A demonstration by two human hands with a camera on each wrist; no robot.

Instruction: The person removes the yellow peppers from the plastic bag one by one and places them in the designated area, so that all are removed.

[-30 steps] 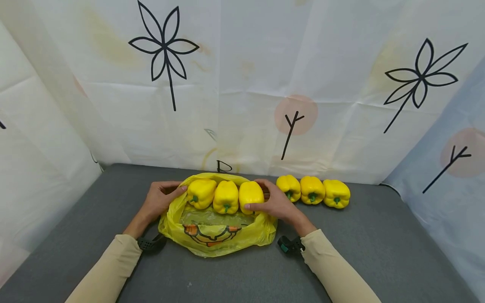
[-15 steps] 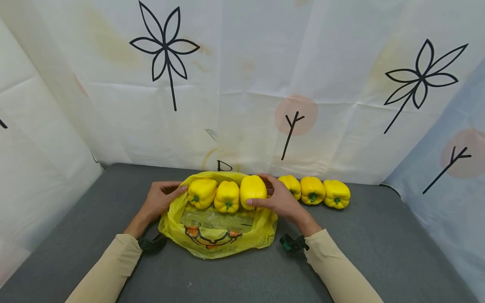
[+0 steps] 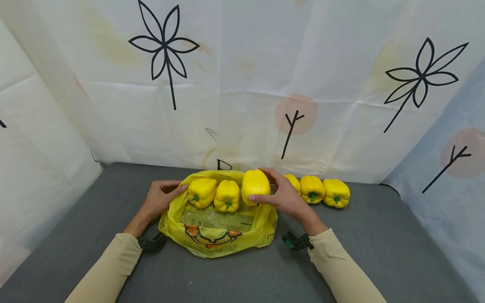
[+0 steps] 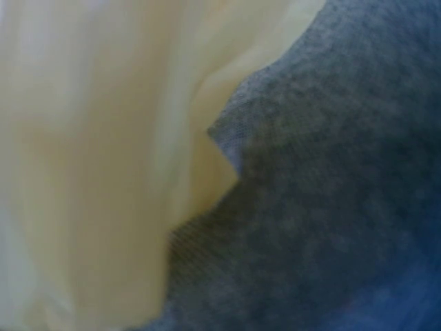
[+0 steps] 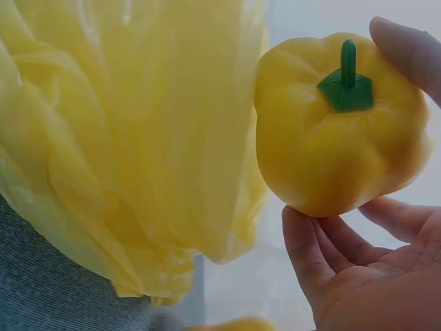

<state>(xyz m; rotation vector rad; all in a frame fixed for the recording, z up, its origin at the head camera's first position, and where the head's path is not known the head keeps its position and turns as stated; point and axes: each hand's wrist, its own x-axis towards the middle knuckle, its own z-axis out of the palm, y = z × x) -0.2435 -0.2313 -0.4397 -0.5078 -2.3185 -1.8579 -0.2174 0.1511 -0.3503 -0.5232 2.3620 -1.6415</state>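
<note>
A yellow plastic bag (image 3: pixel 217 246) with a printed orange and black picture lies open on the table. Two yellow bell peppers (image 3: pixel 202 192) sit side by side in its mouth. The left hand (image 3: pixel 161 200) pinches the bag's left rim, thumb over the edge; the left wrist view shows only blurred bag and table. Above the bag's right side, the right hand (image 3: pixel 282 195) holds another yellow bell pepper (image 3: pixel 255 185) between thumb and fingers. In the right wrist view this bell pepper (image 5: pixel 344 138) shows its green stem, beside the bag wall (image 5: pixel 138 138).
Several more yellow bell peppers (image 3: pixel 312 189) stand in a row at the back right, one partly hidden behind the right hand. The grey table (image 3: pixel 379 244) meets a white patterned cloth (image 3: pixel 250 84) at its back edge.
The right hand has lifted its bell pepper up and slightly right, away from the two beside it. It now covers more of the nearest pepper in the row. The left hand stays put.
</note>
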